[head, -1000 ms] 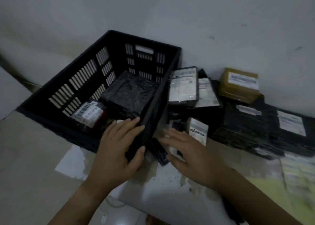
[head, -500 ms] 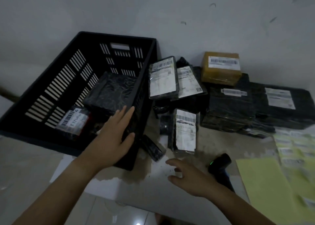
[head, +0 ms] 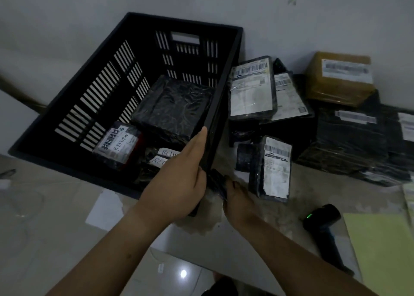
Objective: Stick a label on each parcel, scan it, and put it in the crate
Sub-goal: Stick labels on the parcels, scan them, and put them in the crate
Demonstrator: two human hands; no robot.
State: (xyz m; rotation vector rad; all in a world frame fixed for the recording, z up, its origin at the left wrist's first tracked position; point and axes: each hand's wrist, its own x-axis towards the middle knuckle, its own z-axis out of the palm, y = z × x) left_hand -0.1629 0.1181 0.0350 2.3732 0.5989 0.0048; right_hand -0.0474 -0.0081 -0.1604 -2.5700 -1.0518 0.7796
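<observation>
Crate wall pinched by left hand, fingers pressed together. Small parcel wedged beside, right hand on it, hold unclear. Scanner nearby.

The left hand covers the crate's near corner and parts of two handwritten labels. The right hand's fingertips are hidden behind a small dark packet. The label on the brown box is blurred; the yellow sheet runs off-frame.

Left hand grips the crate wall; right hand beside it, fingers curled down.
</observation>
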